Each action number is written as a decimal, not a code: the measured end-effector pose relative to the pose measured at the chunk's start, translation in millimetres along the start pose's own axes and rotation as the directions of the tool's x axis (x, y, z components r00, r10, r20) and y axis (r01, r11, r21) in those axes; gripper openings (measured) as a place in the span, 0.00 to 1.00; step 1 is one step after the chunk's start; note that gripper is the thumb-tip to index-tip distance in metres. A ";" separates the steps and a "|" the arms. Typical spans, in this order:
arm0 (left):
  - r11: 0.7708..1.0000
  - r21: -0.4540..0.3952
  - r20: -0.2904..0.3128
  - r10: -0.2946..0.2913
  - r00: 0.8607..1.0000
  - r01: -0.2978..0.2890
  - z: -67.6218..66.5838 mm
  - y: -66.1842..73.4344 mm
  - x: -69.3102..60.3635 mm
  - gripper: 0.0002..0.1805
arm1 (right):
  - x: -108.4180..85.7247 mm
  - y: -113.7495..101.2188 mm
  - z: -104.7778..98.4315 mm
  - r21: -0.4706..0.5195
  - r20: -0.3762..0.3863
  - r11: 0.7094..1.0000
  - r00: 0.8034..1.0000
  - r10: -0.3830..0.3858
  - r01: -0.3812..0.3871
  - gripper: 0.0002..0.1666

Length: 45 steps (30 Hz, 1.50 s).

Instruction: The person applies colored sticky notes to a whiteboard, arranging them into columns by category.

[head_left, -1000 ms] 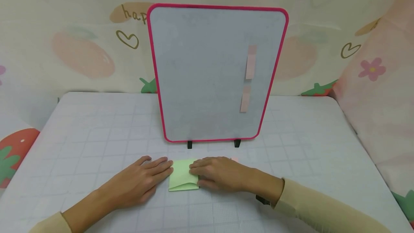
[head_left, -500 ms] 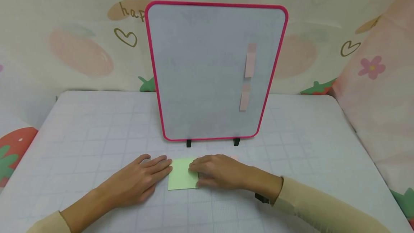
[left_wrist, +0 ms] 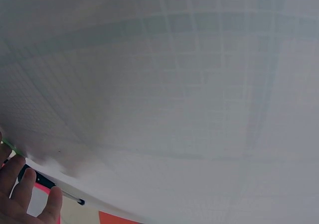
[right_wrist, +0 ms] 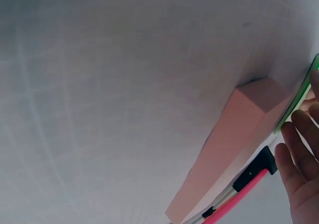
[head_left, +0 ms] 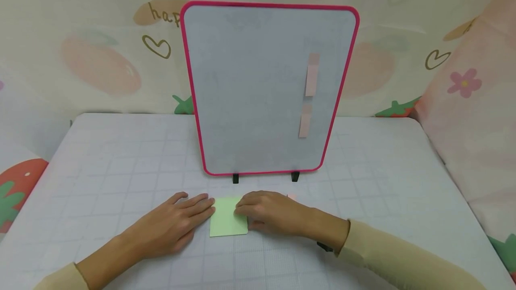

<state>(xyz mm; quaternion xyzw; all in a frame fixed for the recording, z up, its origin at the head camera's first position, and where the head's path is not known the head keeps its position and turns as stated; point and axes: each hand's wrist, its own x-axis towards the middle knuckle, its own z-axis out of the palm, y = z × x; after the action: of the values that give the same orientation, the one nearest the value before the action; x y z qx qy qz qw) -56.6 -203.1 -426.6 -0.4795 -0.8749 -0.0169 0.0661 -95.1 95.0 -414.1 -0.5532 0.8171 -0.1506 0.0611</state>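
A light green sticky note pad (head_left: pixel 227 223) lies flat on the table between both hands in the head view. My left hand (head_left: pixel 177 225) rests on the table with fingers extended, fingertips touching the pad's left edge. From the right, my right hand (head_left: pixel 276 214) reaches over the pad, fingertips on its upper right part and thumb by the right edge. Its contact with the top sheet is partly hidden. Behind that hand sits a pink sticky note block (head_left: pixel 291 197), mostly covered in the head view; the right wrist view shows its long side.
A whiteboard (head_left: pixel 250 97) with a red-pink frame stands behind the hands on black feet (head_left: pixel 235 178). Two pink paper strips, an upper strip (head_left: pixel 311 77) and a lower strip (head_left: pixel 305 122), stick to its right side. A grid-patterned cloth covers the table (head_left: pixel 121 160).
One second ago the green top sheet bulged up at its lower edge; now it lies flat. The right thumb has shifted slightly away from the pad. The left hand stays in place.
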 end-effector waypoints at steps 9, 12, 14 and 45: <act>1.000 -0.001 0.004 -0.005 1.000 0.005 0.0 -0.2 -0.3 0.27 | 0.3 0.1 0.9 -0.042 -0.022 0.998 0.999 -0.039 0.038 0.20; 1.000 -0.003 -0.003 -0.004 1.000 0.004 0.3 -0.1 -0.7 0.27 | 0.9 0.6 2.7 -0.059 -0.040 0.996 0.997 -0.063 0.060 0.20; 1.000 -0.002 -0.006 -0.002 1.000 0.002 0.5 -0.1 -0.9 0.28 | 1.1 0.8 3.3 -0.066 -0.048 0.996 0.996 -0.069 0.066 0.19; 1.000 -0.019 -0.051 0.014 0.999 -0.015 3.4 -1.6 -3.5 0.26 | 3.4 -1.2 3.5 -0.039 -0.121 0.998 0.991 -0.052 0.048 0.07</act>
<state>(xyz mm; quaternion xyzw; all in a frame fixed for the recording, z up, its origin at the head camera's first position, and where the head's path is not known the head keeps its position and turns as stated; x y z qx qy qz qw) -56.5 -206.5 -430.3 -0.4858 -0.8693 -0.0369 0.0838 -94.4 90.8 -416.8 -0.5642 0.8078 -0.1708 -0.0025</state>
